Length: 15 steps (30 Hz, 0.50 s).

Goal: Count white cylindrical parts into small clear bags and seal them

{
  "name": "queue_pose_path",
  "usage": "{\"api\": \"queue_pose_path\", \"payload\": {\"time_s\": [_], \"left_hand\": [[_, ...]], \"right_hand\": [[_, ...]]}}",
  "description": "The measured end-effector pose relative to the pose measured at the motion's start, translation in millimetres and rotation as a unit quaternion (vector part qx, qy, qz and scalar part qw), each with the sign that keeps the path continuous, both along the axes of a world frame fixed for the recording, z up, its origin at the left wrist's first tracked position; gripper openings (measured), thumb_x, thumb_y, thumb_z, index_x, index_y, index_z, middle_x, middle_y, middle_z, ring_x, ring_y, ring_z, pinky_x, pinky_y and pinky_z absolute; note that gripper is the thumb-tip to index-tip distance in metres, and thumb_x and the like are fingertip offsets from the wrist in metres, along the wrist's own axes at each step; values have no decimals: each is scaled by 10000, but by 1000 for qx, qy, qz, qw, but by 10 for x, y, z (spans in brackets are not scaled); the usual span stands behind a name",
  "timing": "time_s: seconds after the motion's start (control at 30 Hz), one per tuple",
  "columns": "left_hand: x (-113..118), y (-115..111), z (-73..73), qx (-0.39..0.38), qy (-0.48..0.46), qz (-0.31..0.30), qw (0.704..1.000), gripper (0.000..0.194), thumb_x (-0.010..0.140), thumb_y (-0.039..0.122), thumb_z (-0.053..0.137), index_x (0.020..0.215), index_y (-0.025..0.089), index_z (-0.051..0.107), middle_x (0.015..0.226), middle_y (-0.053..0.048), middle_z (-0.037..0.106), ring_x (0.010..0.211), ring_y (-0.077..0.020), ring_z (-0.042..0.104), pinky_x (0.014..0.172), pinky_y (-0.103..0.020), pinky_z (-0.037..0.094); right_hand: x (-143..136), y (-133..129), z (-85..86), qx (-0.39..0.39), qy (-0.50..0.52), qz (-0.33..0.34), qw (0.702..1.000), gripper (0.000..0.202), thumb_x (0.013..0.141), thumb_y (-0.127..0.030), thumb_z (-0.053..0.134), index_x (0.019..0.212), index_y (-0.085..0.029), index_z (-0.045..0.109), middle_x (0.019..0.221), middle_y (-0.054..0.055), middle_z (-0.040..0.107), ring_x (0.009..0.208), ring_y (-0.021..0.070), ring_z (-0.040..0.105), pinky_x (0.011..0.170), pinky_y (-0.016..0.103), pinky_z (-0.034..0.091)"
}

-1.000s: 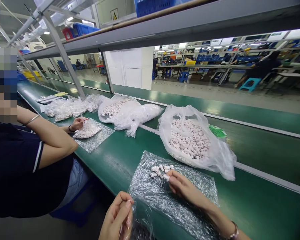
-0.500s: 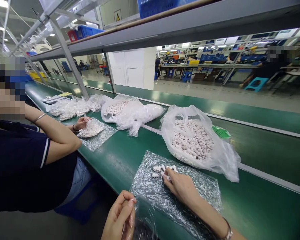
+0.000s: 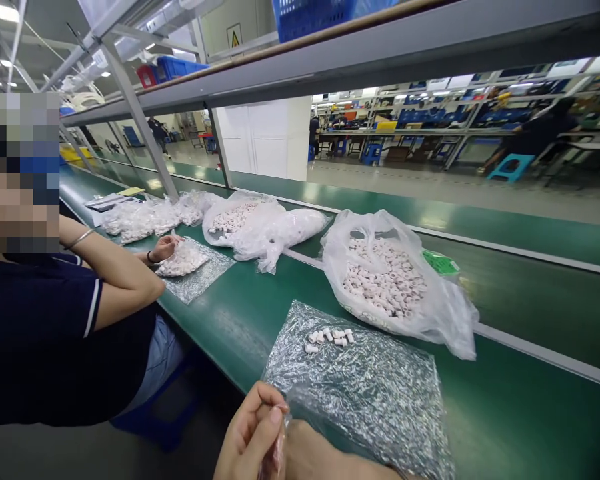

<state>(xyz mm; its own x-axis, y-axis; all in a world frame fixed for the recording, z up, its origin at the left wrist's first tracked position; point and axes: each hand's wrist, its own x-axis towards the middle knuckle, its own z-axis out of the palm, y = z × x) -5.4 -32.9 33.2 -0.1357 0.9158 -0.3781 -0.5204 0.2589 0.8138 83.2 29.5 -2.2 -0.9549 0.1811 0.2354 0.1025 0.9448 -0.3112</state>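
Note:
At the lower middle of the head view, my left hand (image 3: 250,433) pinches a clear plastic bag (image 3: 313,402) between thumb and fingers. Right beside it is my right hand (image 3: 313,453), its wrist bent inward. Its fingers are hidden behind my left hand, so what they hold does not show. Beyond both hands lies a flat sheet of crinkled clear plastic (image 3: 375,387). Several small white tubular pieces (image 3: 340,337) rest loosely in a group near its far left part.
A large open plastic bag (image 3: 337,270) full of similar pieces sits behind the sheet, near a green packet (image 3: 441,263). More filled bags (image 3: 260,230) line the green bench (image 3: 230,313). At left, a co-worker (image 3: 65,333) handles a bag. A shelf (image 3: 360,57) runs overhead.
My right hand has left the white pieces and moved down and left to beside my left hand. The left hand has shifted slightly right, still pinching the clear bag.

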Motion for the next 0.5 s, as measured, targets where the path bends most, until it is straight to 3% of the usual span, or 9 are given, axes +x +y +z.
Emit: {"api": "queue_pose_path", "payload": {"time_s": [0.1,0.13,0.2,0.3,0.37,0.43,0.5], "left_hand": [[-66,-14,8,-16,5,20,1000,463,725,573,763,810,183,529,485,78,397,404,-28,306,414,-130,264],[-84,-13,5,-23,0,25,999,466,719,573,768,813,185,526,484,82,390,398,-24,286,407,-128,251],[-100,0,-4,-33,-17,25,999,460,720,564,772,810,194,514,471,94,366,375,-14,237,386,-124,210],[-68,36,-12,-24,-44,11,999,452,725,553,775,802,201,502,455,103,353,342,-5,186,357,-124,152],[-34,61,-15,-19,-50,2,999,467,710,559,786,797,198,503,457,102,362,342,1,172,354,-122,137],[-10,79,-17,-19,-48,-5,999,467,713,562,784,797,194,509,455,103,363,344,4,168,356,-122,139],[-4,89,-20,-20,-47,-6,999,448,736,555,770,799,195,511,452,104,356,336,2,175,355,-128,148]], "right_hand": [[328,220,274,-52,-9,30,998,65,959,-224,567,967,-234,630,897,-4,696,750,144,653,655,206,525],[506,342,350,-116,-31,31,992,103,965,-270,581,1059,-249,616,994,4,693,832,154,660,714,217,536],[872,642,375,-172,-38,-97,979,146,1003,-236,472,1060,-262,603,950,12,683,809,174,657,702,267,537],[1288,1122,86,-85,-5,-268,960,263,975,-266,428,1196,-211,559,1095,127,626,819,250,641,701,386,540],[1444,1359,-161,-66,-11,-307,949,308,943,-291,458,1225,-205,545,1165,146,579,942,297,626,766,434,536],[1527,1483,-301,-109,-14,-328,938,264,936,-342,490,1151,-210,570,1071,112,592,912,288,620,774,432,528],[1568,1507,-301,-230,10,-332,915,246,954,-419,498,1066,-213,571,930,63,594,804,242,609,728,392,529]]}}
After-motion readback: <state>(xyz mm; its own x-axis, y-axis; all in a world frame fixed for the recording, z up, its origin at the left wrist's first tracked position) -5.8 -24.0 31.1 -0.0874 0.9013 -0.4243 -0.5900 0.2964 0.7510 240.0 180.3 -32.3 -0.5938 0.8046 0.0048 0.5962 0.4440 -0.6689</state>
